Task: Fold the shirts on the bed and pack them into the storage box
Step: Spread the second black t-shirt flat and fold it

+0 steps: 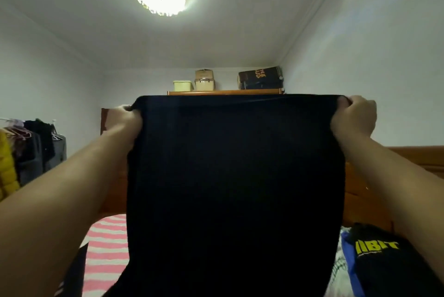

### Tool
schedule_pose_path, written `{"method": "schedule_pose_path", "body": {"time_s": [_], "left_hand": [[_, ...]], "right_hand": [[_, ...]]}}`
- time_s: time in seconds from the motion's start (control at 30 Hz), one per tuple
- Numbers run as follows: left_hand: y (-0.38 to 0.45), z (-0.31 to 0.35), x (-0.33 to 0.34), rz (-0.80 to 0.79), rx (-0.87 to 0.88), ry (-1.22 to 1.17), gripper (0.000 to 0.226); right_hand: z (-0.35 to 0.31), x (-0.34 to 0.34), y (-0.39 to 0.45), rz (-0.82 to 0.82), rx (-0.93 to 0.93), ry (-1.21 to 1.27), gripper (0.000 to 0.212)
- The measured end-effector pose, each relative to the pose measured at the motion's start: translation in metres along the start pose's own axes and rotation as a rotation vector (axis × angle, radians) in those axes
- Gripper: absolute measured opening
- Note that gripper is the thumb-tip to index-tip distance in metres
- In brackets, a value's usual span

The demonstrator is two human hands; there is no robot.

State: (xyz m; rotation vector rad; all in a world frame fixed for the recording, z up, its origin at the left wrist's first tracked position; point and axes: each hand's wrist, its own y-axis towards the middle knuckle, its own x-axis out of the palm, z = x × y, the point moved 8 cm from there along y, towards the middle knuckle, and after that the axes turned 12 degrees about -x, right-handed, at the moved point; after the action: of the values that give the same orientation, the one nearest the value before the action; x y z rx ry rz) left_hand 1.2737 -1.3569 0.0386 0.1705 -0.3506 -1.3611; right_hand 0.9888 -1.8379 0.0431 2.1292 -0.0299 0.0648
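A black shirt (235, 188) hangs stretched out in front of me, held up high and filling the middle of the view. My left hand (125, 121) grips its upper left corner and my right hand (353, 116) grips its upper right corner. The cloth hides most of the bed below. Another black shirt with yellow lettering (382, 255) lies at the lower right on a blue garment (348, 265). No storage box for packing is in sight.
A pink and white striped cover (105, 251) lies on the bed at lower left. A wooden headboard (408, 159) runs behind. Clothes hang on a rack (31, 150) at the left. Boxes (204, 80) and a dark case (260, 77) sit on top of a wardrobe.
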Motion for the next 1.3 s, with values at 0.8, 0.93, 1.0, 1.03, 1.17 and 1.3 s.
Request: {"method": "schedule_pose_path", "body": {"time_s": [0.8, 0.93, 1.0, 1.03, 1.17, 1.3], "left_hand": [[-0.036, -0.188, 0.019, -0.589, -0.164, 0.084, 0.025], [-0.068, -0.321, -0.083, -0.267, -0.474, 0.284, 0.029], [-0.108, -0.394, -0.139, -0.051, -0.684, 0.263, 0.043], [-0.143, -0.42, -0.157, 0.0, -0.763, 0.236, 0.043], [-0.307, -0.477, -0.165, -0.14, -0.899, 0.144, 0.011], [-0.411, -0.502, -0.152, -0.431, -0.794, 0.322, 0.032]], "right_hand": [[0.081, -0.03, -0.139, -0.288, 0.08, 0.502, 0.015], [0.09, -0.055, -0.295, -0.831, 0.055, 0.384, 0.022], [0.077, -0.055, -0.397, -1.184, 0.074, 0.377, 0.025], [0.072, -0.052, -0.446, -1.312, 0.052, 0.33, 0.024], [0.052, -0.018, -0.622, -1.389, 0.072, 0.247, 0.017], [0.015, 0.007, -0.734, -1.517, 0.176, 0.344, 0.037]]}}
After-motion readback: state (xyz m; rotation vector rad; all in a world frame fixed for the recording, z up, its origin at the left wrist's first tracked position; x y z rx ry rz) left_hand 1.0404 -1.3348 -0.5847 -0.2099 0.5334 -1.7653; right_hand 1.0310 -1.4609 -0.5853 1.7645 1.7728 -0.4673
